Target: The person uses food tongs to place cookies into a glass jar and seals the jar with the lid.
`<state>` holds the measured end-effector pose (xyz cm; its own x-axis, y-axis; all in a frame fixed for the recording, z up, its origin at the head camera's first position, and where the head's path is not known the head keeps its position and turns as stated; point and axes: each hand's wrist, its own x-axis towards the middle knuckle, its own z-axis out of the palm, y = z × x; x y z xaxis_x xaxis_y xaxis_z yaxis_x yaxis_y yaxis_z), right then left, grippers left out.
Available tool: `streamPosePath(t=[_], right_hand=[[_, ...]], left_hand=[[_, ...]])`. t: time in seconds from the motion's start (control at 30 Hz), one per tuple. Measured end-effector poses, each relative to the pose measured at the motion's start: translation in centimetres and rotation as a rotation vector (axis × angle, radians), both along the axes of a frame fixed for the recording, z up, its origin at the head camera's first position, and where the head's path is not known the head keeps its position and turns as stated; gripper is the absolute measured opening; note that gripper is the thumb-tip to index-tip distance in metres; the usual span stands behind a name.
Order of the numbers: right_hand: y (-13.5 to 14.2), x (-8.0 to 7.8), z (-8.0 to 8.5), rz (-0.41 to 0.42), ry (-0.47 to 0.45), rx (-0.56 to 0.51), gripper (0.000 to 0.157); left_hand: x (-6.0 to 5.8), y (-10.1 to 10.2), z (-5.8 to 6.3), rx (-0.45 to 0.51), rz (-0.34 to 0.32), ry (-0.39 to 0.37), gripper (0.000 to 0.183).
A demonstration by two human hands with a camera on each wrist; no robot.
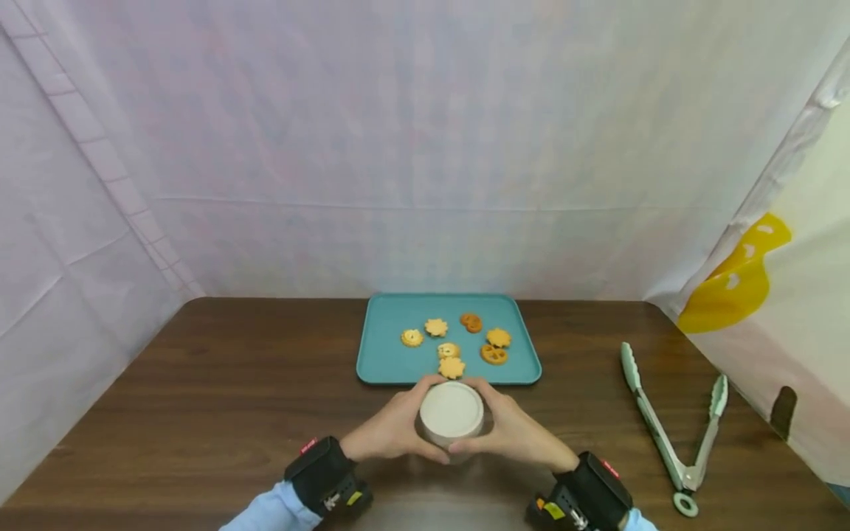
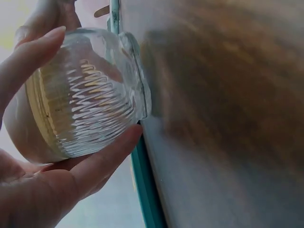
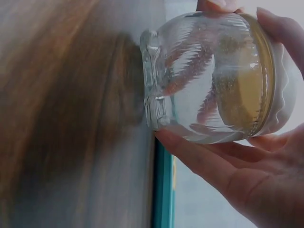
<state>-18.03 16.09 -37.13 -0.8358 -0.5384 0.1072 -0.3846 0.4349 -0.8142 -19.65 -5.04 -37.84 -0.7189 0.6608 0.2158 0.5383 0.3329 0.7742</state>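
Note:
A clear ribbed glass jar [image 2: 95,99] with a white lid [image 1: 451,410] stands between my two hands, close to the front edge of the teal tray. My left hand [image 1: 396,422] curls round its left side, thumb near the lid's front edge. From the other side my right hand [image 1: 508,424] grips it in the same way. In the right wrist view the glass jar [image 3: 199,80] looks empty, and its foot is on or just above the table. The teal tray [image 1: 385,369] carries several cookies [image 1: 451,368] and pretzels [image 1: 494,355].
Tongs [image 1: 690,472] with pale green tips lie spread on the right of the brown wooden table [image 1: 232,398]. White cloth [image 1: 412,147] hangs behind the table and along its sides. A yellow shape [image 1: 730,295] is on the right-hand cloth.

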Motion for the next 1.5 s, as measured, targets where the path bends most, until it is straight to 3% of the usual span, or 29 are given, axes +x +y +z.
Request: streamPosePath(t=[0.23, 0.47, 0.6, 0.77, 0.93, 1.3, 1.5], right_hand=[[0.5, 0.2, -0.5, 0.021, -0.045, -0.018, 0.073], [0.8, 0.0, -0.8, 0.023, 0.0, 0.013, 0.078], [0.6, 0.2, -0.5, -0.005, 0.087, 0.076, 0.088], [-1.0, 1.2, 0.2, -0.103, 0.326, 0.197, 0.096], [-2.5, 2.3, -0.3, -0.196, 0.527, 0.325, 0.092], [-2.6, 2.3, -0.6, -0.269, 0.677, 0.306, 0.077], [-2.6, 2.0, -0.6, -0.266, 0.668, 0.268, 0.072]], left_hand=[[0.1, 0.1, -0.3, -0.025, -0.028, 0.008, 0.087], [0.2, 0.4, -0.1, -0.028, -0.041, 0.029, 0.089], [-0.1, 0.5, 0.0, -0.04, -0.058, -0.02, 0.095], [-0.6, 0.6, 0.1, -0.044, -0.077, -0.1, 0.098], [-0.6, 0.7, -0.1, -0.027, -0.079, -0.048, 0.09], [-0.3, 0.9, -0.1, -0.079, -0.022, 0.002, 0.094], [-0.6, 0.7, -0.2, -0.113, -0.034, 0.027, 0.084]])
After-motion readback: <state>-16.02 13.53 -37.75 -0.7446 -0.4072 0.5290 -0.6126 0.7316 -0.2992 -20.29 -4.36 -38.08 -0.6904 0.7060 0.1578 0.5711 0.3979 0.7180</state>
